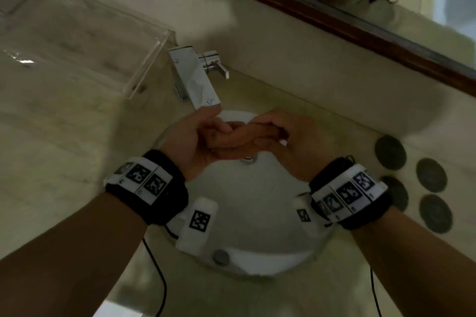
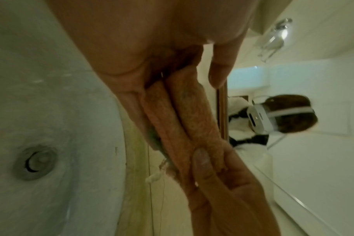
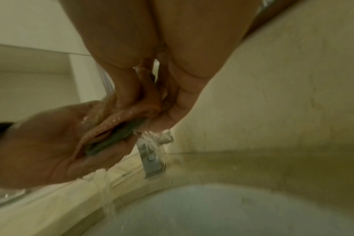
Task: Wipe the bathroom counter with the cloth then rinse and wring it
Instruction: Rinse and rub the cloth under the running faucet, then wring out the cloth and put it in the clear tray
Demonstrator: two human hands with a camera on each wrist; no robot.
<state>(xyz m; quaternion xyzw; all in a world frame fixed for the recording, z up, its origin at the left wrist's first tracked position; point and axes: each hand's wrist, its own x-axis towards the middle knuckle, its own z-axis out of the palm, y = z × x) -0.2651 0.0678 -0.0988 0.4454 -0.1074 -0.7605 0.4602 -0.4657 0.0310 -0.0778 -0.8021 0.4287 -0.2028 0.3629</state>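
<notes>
Both hands are over the white round sink (image 1: 260, 216), just below the chrome faucet (image 1: 195, 77). Between them stretches a wet orange cloth (image 1: 244, 134), rolled into a tight rope. My left hand (image 1: 203, 134) grips one end and my right hand (image 1: 288, 134) grips the other. The left wrist view shows the twisted cloth (image 2: 182, 115) running from my left palm (image 2: 131, 39) to my right fingers (image 2: 208, 175). In the right wrist view the cloth (image 3: 129, 113) shows a grey-green edge, and water (image 3: 107, 196) streams off it into the basin (image 3: 212, 210).
A clear acrylic tray (image 1: 85, 41) sits on the beige counter (image 1: 51, 136) to the left of the faucet. Several dark round discs (image 1: 430, 175) lie on the counter to the right. A wood-framed mirror (image 1: 334, 20) runs along the back wall. The drain (image 2: 35, 162) lies below the hands.
</notes>
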